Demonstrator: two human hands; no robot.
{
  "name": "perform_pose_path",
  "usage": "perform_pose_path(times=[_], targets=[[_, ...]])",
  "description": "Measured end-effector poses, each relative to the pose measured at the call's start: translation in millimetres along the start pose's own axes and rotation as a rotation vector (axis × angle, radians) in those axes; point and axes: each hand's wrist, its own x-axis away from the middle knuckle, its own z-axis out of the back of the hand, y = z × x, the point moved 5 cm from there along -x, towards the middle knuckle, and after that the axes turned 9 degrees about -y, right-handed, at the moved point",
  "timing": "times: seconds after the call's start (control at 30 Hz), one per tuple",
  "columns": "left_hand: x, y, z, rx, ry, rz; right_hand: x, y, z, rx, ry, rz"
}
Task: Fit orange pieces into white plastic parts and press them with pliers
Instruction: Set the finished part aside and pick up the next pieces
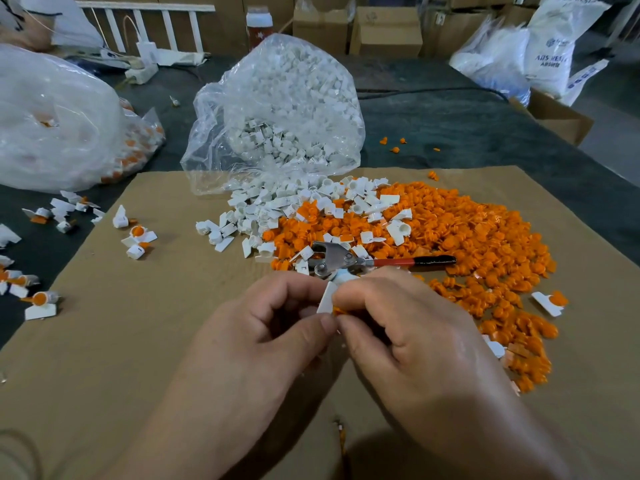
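Observation:
My left hand (277, 327) and my right hand (401, 327) meet at the middle of the cardboard sheet (121, 358). Between their fingertips sits a white plastic part (326, 297); the left thumb and fingers pinch it. My right fingers pinch a small orange piece (337, 310) against it, mostly hidden. Just beyond the hands lie the pliers (353, 259) with red and black handles, on the pile. A wide heap of orange pieces (485, 251) spreads to the right, and loose white parts (277, 209) spill from a clear bag (287, 109).
Fitted white-and-orange parts (138, 237) lie scattered at the left, more at the far left edge (38, 299). A big clear bag (52, 116) stands at the back left. Cardboard boxes (384, 29) and white sacks (550, 46) line the back.

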Motion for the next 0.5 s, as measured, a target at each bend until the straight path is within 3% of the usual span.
perform_pose_path(times=[0.3,0.5], targets=[[1,6,0,-0.097,0.015,0.008,0,-3,0,-0.046,-0.006,0.034],[2,9,3,-0.084,0.034,0.001,1,11,-6,-0.540,-0.077,-0.186]])
